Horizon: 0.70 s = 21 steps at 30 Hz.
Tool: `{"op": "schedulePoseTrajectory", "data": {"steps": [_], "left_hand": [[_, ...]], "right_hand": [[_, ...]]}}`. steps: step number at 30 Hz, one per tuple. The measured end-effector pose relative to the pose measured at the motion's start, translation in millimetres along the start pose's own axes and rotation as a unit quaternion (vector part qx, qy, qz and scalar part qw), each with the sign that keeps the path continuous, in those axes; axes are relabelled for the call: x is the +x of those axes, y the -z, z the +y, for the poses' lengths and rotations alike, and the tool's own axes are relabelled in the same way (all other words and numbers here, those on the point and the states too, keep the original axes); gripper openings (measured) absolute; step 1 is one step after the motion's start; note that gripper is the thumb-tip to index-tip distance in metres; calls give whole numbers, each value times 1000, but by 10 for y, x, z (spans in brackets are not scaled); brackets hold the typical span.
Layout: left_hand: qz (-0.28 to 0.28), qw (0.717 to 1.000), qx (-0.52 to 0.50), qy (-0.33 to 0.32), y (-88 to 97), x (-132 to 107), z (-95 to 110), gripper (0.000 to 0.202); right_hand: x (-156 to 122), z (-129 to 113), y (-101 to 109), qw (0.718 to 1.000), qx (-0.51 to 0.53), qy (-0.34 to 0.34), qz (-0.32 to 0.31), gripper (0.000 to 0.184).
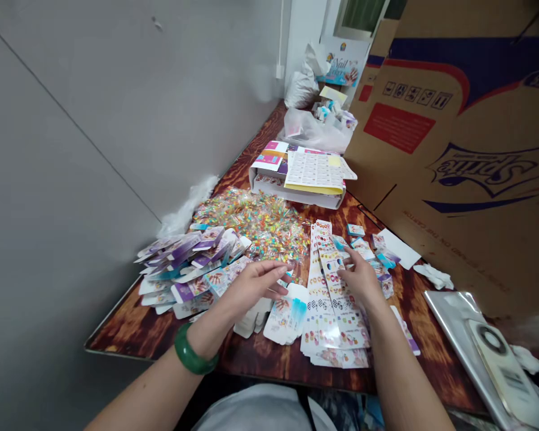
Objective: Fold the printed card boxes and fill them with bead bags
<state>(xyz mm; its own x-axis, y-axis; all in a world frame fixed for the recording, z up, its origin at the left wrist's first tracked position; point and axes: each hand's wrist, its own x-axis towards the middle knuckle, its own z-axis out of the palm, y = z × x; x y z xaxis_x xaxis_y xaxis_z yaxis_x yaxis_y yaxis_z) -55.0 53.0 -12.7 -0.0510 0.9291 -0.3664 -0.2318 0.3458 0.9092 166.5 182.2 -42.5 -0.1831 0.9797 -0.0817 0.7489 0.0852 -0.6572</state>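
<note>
My left hand, with a green bangle on the wrist, reaches over a white and blue backing card, fingers stretched toward a heap of small colourful packets. My right hand rests fingers-down on a fanned row of nail sticker sheets. Whether it grips a sheet is not visible.
A pile of purple and white cards lies at the left on the wooden table. A white box with printed sheets stands further back, with plastic bags behind it. Large cardboard boxes wall the right side. A phone lies at the near right.
</note>
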Motion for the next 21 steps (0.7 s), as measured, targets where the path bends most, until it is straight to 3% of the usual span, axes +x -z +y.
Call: {"op": "schedulePoseTrajectory", "data": {"steps": [3, 6, 9, 11, 14, 16, 18, 20, 21], "left_hand": [[5, 1000, 7, -1, -97, 19, 25, 34], [13, 999, 15, -34, -278, 37, 70, 30], [-6, 995, 12, -95, -467, 27, 145, 23], [-15, 989, 37, -142, -540, -16, 208, 19], [-1, 958, 160, -239, -542, -136, 314, 20], [41, 918, 249, -307, -493, -229, 384, 19], [95, 882, 293, -356, -428, -304, 446, 20], [107, 874, 298, -369, -367, -340, 483, 35], [79, 884, 295, -354, -341, -340, 488, 37]], "right_hand": [[-131, -134, 177, 989, 129, 62, -44, 58], [-313, -303, 306, 959, 224, 147, -97, 56], [-488, -457, 358, 941, 247, 208, -104, 51], [-581, -548, 385, 948, 212, 221, -87, 47], [-682, -674, 465, 958, 148, 243, -43, 29], [-724, -744, 533, 954, 138, 266, -22, 14], [-738, -794, 584, 949, 166, 269, -8, 14], [-715, -822, 597, 944, 229, 239, -2, 16], [-687, -830, 585, 939, 268, 218, -2, 17]]}}
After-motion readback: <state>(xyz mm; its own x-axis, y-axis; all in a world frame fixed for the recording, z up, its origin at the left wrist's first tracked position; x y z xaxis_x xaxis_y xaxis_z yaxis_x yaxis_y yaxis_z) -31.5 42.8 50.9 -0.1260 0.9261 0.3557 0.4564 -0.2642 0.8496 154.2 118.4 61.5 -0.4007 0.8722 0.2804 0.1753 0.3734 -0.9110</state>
